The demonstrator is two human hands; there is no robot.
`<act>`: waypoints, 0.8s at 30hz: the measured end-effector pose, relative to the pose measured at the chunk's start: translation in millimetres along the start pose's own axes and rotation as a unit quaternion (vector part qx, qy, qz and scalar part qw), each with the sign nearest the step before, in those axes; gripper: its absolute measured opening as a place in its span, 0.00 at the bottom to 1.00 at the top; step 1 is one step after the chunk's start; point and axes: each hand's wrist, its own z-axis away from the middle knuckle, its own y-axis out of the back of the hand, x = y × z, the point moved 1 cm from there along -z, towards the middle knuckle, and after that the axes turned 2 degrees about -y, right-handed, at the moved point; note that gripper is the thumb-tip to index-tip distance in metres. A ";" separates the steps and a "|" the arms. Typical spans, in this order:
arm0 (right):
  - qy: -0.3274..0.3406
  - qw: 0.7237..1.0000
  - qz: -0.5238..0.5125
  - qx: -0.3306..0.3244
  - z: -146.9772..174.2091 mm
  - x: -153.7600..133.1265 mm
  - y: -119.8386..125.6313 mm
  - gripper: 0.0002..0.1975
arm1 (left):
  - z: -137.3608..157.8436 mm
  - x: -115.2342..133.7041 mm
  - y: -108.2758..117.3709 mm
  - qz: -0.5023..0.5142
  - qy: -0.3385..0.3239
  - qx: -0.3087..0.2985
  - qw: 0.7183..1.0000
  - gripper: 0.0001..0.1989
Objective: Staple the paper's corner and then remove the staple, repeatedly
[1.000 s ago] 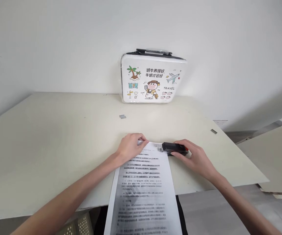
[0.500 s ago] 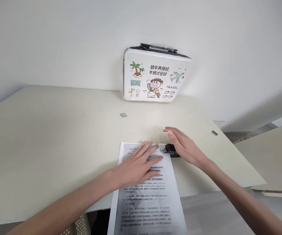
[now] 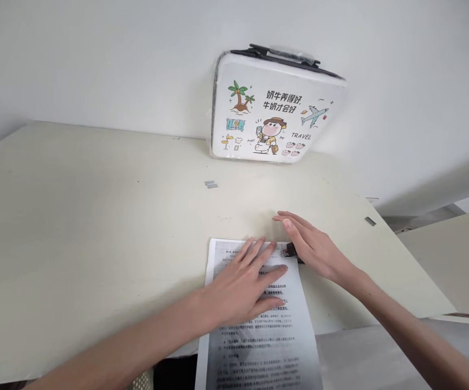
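My left hand (image 3: 244, 287) lies flat with spread fingers on a printed sheet of paper (image 3: 254, 346), holding nothing. The sheet's lower part hangs past the table's front edge. At the sheet's upper right corner sits a black stapler (image 3: 290, 250), its front end over the paper. My right hand (image 3: 315, 246) rests its palm over the stapler and hides most of it. The fingers of that hand are stretched out to the left, not wrapped round anything.
A white case (image 3: 275, 108) with cartoon prints and a black handle leans against the wall at the back of the table (image 3: 75, 227). Small strips of staples (image 3: 211, 184) lie in front of it. Another staple strip (image 3: 370, 221) is near the right edge.
My right palm has come down over the stapler, covering more of it. The left hand stays flat on the paper. The whole view has shifted slightly.
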 end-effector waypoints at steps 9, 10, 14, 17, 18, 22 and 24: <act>0.015 0.999 0.030 0.017 -2.0 -1.4 -0.4 0.29 | -2.4 1.5 -1.9 0.013 0.005 -0.003 1.000 0.27; 0.015 0.999 0.032 0.019 -2.3 -2.2 -0.5 0.29 | -2.6 1.7 -2.1 0.013 0.004 -0.003 1.000 0.28; 0.016 0.999 0.046 0.023 -3.7 -5.3 -2.0 0.29 | -3.1 2.1 -2.6 0.017 0.007 0.002 1.000 0.27; 0.011 0.998 0.060 0.019 -4.8 -6.5 -3.5 0.28 | -3.5 2.1 -2.1 0.017 0.009 -0.003 1.000 0.27; 0.010 0.998 0.064 0.020 -5.1 -6.6 -4.1 0.27 | -3.7 2.1 -2.0 0.017 0.008 -0.004 1.000 0.27; 0.019 0.996 0.082 0.031 -5.8 -5.0 -7.1 0.25 | -4.2 1.7 -2.1 0.016 0.010 -0.006 1.000 0.27; 0.027 0.995 0.095 0.034 -5.8 -3.5 -9.4 0.24 | -4.3 1.5 -2.5 0.013 0.011 -0.012 1.000 0.28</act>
